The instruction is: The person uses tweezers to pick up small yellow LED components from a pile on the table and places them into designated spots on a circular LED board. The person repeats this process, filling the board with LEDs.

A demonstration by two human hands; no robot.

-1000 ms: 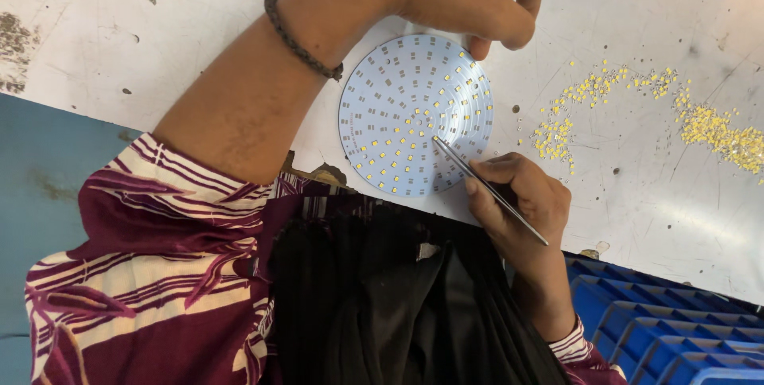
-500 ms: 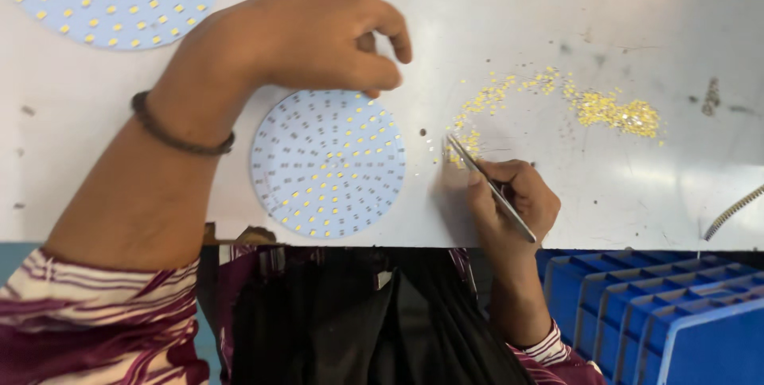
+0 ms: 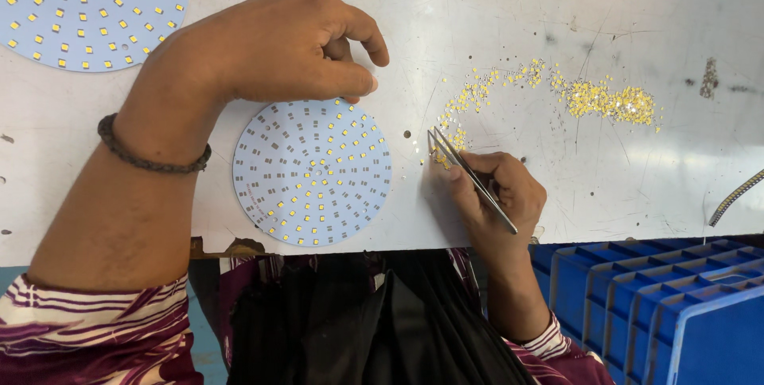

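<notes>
A round white circuit disc, partly filled with small yellow chips, lies on the white table near its front edge. My left hand rests curled at the disc's top edge, thumb and fingertips touching the rim. My right hand grips metal tweezers, whose tips point at the near end of a scattered trail of tiny yellow chips to the right of the disc.
A second, fully populated round disc lies at the top left corner. Stacked blue plastic bins stand below the table edge at the right. A ribbed grey strip pokes in from the right edge.
The view has shifted, so the disc now sits lower left. My right hand with the tweezers moved off the disc to the chip trail. My left hand stays on the disc's rim.
</notes>
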